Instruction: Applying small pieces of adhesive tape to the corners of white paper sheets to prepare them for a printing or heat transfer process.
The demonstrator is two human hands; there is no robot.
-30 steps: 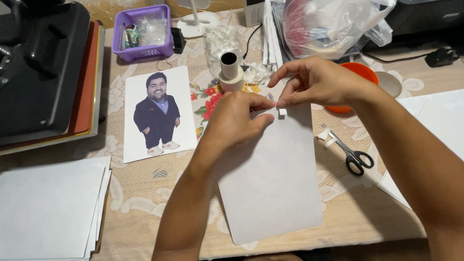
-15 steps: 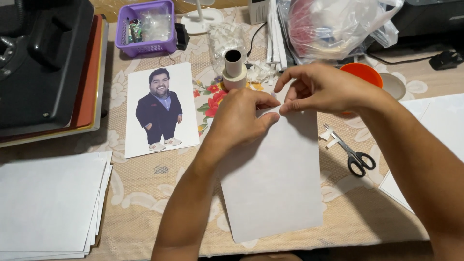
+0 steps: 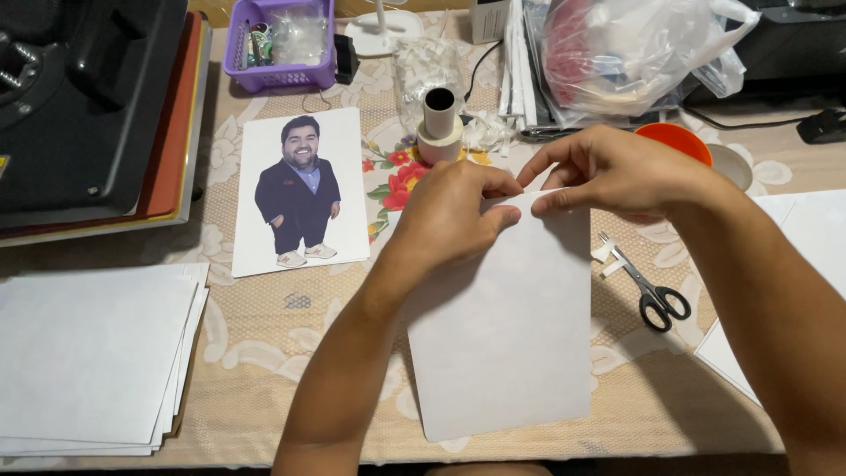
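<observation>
At centre frame, on the bench: white sheet lying flat, long edge running toward the viewer, top edge under both hands. Left hand curled over the upper left corner, fingertips pressing down on the paper. Right hand pinching at the top edge, thumb and forefinger closed on what looks like a small white strip or tab; too small to tell for sure. Just above the hands: tape roll standing upright. Right of the sheet, apart from it: black-handled scissors, blades closed or nearly so, with small white scraps by the tips. Left of centre: printed cut-out figure on a white card. Lower left: stack of blank sheets. Upper left: dark press machine and a purple basket. Upper right: plastic bag, orange lid partly hidden behind the right hand. Likely risks: sheet skewing if the left-hand pressure lifts; strip landing crooked or creasing the edge from an uneven pinch; right forearm close enough to the scissors to knock them.
</observation>
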